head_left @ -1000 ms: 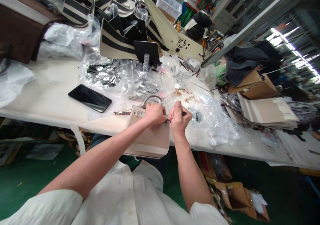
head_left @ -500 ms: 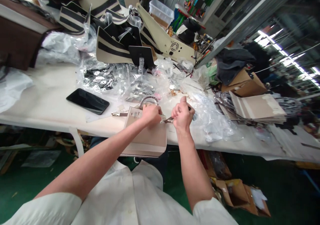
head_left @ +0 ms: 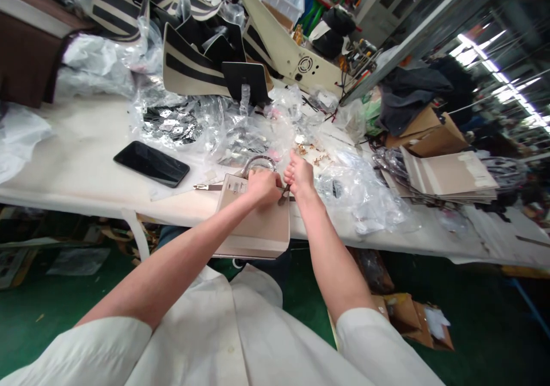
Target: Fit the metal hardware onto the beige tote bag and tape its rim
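A beige handbag [head_left: 253,231] leans over the table's front edge, with a curved brown handle [head_left: 260,160] at its top. A brown strap with a metal end [head_left: 201,186] sticks out to its left. My left hand [head_left: 263,186] is closed at the bag's upper part, gripping it; the fingertips are partly hidden. Beside it, my right hand [head_left: 299,174] is closed in a fist round a slim dark hand tool [head_left: 283,194], whose tip points down at the bag's upper right corner. The fist hides most of the tool, so its exact kind does not show.
A black phone [head_left: 151,164] lies left of the bag. Behind are clear plastic bags of metal plates [head_left: 172,123], small gold fittings [head_left: 315,154] and striped bag panels [head_left: 193,68]. Plastic wrapping [head_left: 365,203] and stacked beige boards [head_left: 449,174] lie to the right.
My right hand has moved left and turned, bringing the tool close to my left hand at the bag's corner. My left hand stays on the bag. The camera view has shifted slightly.
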Motion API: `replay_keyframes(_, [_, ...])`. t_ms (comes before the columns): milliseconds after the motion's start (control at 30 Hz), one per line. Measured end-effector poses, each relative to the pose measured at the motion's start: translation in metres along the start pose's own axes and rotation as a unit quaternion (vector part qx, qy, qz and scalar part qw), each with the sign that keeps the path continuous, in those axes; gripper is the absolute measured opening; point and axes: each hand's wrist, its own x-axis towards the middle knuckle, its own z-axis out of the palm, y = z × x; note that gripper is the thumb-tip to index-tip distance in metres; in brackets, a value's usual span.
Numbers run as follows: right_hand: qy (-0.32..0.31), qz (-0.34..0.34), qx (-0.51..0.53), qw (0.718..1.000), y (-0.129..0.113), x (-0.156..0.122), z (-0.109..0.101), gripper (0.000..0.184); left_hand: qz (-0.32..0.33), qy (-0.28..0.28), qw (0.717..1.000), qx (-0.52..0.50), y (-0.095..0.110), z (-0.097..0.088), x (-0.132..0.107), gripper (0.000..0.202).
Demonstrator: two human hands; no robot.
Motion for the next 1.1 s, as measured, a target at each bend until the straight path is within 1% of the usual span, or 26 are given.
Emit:
replay_keyframes(67, [-0.011,0.053,0.001,0.999,-0.001,0.01,0.001,0.076,-0.003,0.001,1.0,-0.002,0.0,0.0,0.0,0.032])
replay_keyframes(100, [-0.016,0.066,0.003,0.998,-0.002,0.013,0.0,0.076,-0.003,0.002,1.0,-0.003,0.0,0.0,0.0,0.031])
replay_keyframes(167, [-0.031,0.071,0.004,0.997,-0.005,0.012,-0.003,0.078,-0.001,0.006,1.0,-0.009,0.0,0.001,-0.001,0.03])
replay_keyframes(200, [-0.039,0.062,0.006,0.997,-0.007,0.009,-0.006,0.079,-0.001,0.009,1.0,-0.014,0.0,0.001,-0.001,0.03])
replay_keyframes(233, [-0.048,0.043,0.008,0.998,-0.009,0.004,-0.009,0.08,0.001,0.012,1.0,-0.018,-0.001,0.002,-0.002,0.03])
replay_keyframes(267, [-0.051,0.011,0.011,0.999,-0.011,-0.003,-0.012,0.081,0.001,0.014,1.0,-0.021,-0.001,0.002,-0.002,0.029])
replay_keyframes(333, [-0.04,-0.093,0.015,0.995,-0.014,-0.018,-0.016,0.082,0.004,0.015,1.0,-0.021,-0.002,0.002,-0.002,0.028])
replay_keyframes(400, [-0.021,-0.204,0.007,0.979,-0.014,-0.036,-0.017,0.082,0.004,0.012,1.0,-0.017,-0.002,0.001,-0.002,0.028])
replay_keyframes(433, [-0.017,-0.246,0.0,0.969,-0.013,-0.045,-0.016,0.082,0.002,0.008,1.0,-0.016,-0.002,0.0,-0.002,0.028])
replay_keyframes(500, [-0.018,-0.295,-0.019,0.955,-0.007,-0.059,-0.011,0.081,-0.001,0.003,1.0,-0.015,-0.001,-0.001,-0.002,0.03])
replay_keyframes(567, [-0.016,-0.316,-0.036,0.948,0.0,-0.068,-0.007,0.08,0.001,0.002,1.0,-0.013,-0.001,-0.001,-0.003,0.03])
replay_keyframes(733, [-0.002,-0.357,-0.108,0.928,0.016,-0.077,-0.004,0.077,0.015,0.006,1.0,-0.01,-0.003,0.001,-0.002,0.028])
replay_keyframes(833, [0.012,-0.368,-0.14,0.919,0.022,-0.08,-0.005,0.076,0.016,-0.007,1.0,-0.002,-0.006,-0.002,0.0,0.029])
replay_keyframes(900, [0.025,-0.353,-0.128,0.926,0.021,-0.079,-0.005,0.076,0.02,-0.034,0.999,-0.01,-0.008,-0.006,0.001,0.035])
replay_keyframes(967, [0.022,-0.324,-0.101,0.94,0.015,-0.075,-0.005,0.078,0.022,-0.056,0.998,-0.024,-0.009,-0.01,0.001,0.04])
replay_keyframes(1000, [0.018,-0.308,-0.086,0.947,0.01,-0.072,-0.005,0.079,0.022,-0.055,0.998,-0.03,-0.009,-0.01,0.001,0.041])
replay_keyframes(1100, [0.024,-0.28,-0.052,0.958,-0.009,-0.058,-0.003,0.082,0.015,-0.02,0.999,-0.034,-0.007,-0.007,-0.001,0.037])
